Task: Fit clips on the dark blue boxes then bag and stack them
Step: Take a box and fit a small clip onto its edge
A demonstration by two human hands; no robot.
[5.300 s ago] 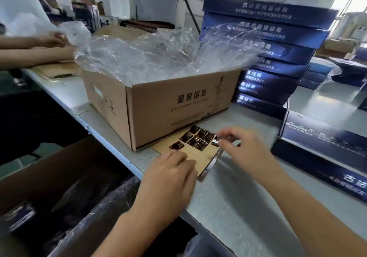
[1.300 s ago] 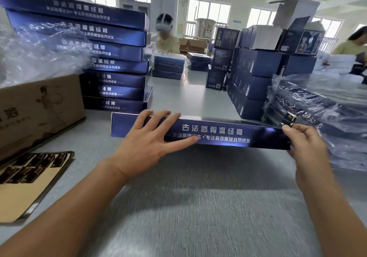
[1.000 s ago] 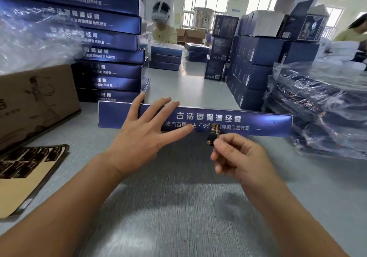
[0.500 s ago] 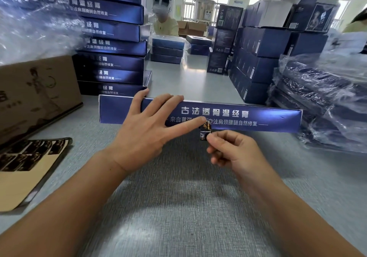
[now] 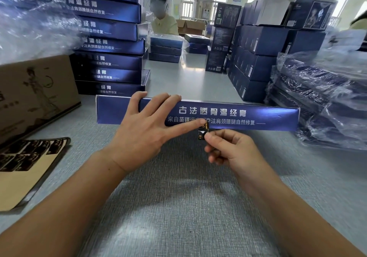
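One clip (image 5: 203, 132) is pinched in the right hand (image 5: 231, 149) at the lower front edge of the dark blue box (image 5: 258, 115), whose long axis runs nine to three across the worktop (image 5: 178, 207). The left hand (image 5: 143, 129) presses on it with spread fingers (image 5: 158, 103); the clip's seat lies at twelve o'clock.

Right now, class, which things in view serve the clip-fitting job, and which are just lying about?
In the job:
- dark blue box, steadied by the left hand
- clip, pinched in the right hand
- card of spare clips
- bagged boxes

Lying about:
- cardboard carton
- tall cartons
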